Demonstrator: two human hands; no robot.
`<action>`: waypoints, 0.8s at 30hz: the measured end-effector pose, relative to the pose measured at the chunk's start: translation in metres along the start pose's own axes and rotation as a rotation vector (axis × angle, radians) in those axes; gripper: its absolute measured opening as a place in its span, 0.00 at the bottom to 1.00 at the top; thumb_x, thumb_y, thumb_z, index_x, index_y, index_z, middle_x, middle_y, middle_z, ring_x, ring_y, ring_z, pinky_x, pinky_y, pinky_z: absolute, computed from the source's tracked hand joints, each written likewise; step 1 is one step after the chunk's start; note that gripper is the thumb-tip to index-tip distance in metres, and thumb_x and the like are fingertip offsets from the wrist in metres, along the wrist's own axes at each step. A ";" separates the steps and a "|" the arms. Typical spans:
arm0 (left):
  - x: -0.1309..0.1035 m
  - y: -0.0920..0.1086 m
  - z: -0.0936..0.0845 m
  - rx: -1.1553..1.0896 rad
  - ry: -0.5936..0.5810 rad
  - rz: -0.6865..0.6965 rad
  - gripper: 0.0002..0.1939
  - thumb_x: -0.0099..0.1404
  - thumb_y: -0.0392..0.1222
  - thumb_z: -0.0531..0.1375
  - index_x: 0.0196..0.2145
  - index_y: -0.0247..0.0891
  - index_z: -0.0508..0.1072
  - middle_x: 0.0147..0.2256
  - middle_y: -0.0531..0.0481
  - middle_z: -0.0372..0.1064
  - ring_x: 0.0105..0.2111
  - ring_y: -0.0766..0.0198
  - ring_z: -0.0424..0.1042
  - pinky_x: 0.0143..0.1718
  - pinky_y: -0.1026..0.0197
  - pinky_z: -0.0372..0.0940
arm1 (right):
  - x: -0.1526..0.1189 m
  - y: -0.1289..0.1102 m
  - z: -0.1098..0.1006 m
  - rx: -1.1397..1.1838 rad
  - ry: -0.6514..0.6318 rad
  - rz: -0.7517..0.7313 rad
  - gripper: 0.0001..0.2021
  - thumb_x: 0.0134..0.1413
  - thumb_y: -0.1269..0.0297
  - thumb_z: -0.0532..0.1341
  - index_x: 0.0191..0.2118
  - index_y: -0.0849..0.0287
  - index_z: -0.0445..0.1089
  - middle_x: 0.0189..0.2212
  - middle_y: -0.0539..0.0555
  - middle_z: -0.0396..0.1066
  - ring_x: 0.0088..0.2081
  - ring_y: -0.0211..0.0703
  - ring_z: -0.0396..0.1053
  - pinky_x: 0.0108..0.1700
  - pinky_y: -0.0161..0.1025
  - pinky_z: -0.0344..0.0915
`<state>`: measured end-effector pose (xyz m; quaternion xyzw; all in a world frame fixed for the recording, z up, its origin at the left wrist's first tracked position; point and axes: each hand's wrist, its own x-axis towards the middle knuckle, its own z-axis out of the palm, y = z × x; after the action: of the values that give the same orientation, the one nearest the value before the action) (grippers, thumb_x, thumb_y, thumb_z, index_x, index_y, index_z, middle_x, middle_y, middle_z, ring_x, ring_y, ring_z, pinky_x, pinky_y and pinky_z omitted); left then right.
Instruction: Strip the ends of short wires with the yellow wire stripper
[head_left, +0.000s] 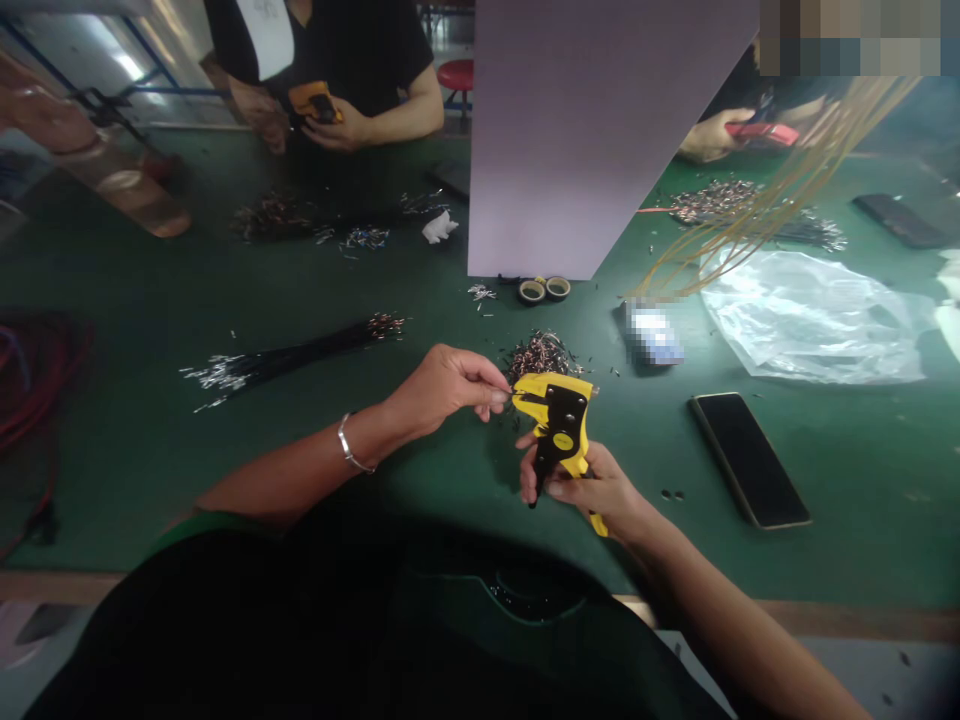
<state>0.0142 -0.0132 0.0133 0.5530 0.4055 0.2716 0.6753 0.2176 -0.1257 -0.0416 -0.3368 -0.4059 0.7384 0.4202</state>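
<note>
My right hand (581,485) is wrapped round the handles of a yellow and black wire stripper (564,420), its jaws pointing left. Thumb and fingers of my left hand (466,385) pinch a thin dark wire (511,393) whose end is at the stripper's jaws. Most of that wire is hidden by the fingers. Just behind the jaws lies a pile of short black and copper-coloured wire scraps (540,352). To the left, a bundle of black wires (307,350) lies on the green table, with silvery ends at left and bare copper ends at right.
A phone (750,460) lies at right, near a clear plastic bag (817,315). Two tape rolls (544,290) sit by a pale upright panel (585,130). Red cables (34,380) are at far left. Across the table, people hold tools beside wire piles (720,203).
</note>
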 end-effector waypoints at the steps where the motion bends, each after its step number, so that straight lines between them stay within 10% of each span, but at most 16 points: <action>1: 0.000 0.000 0.000 -0.002 -0.001 0.001 0.03 0.48 0.33 0.67 0.25 0.33 0.77 0.20 0.52 0.73 0.18 0.71 0.69 0.23 0.65 0.66 | 0.000 0.000 0.000 0.000 0.001 -0.004 0.21 0.47 0.62 0.71 0.48 0.60 0.71 0.30 0.53 0.74 0.30 0.43 0.72 0.35 0.43 0.68; 24: 0.003 -0.002 -0.003 0.011 -0.043 0.023 0.03 0.48 0.30 0.66 0.25 0.33 0.78 0.20 0.52 0.73 0.19 0.72 0.70 0.23 0.67 0.67 | -0.005 0.009 0.004 0.057 0.034 0.003 0.10 0.51 0.65 0.70 0.36 0.62 0.71 0.23 0.49 0.67 0.22 0.36 0.65 0.26 0.39 0.66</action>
<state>0.0128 -0.0101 0.0103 0.5669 0.3859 0.2650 0.6779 0.2126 -0.1343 -0.0472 -0.3378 -0.3771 0.7443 0.4355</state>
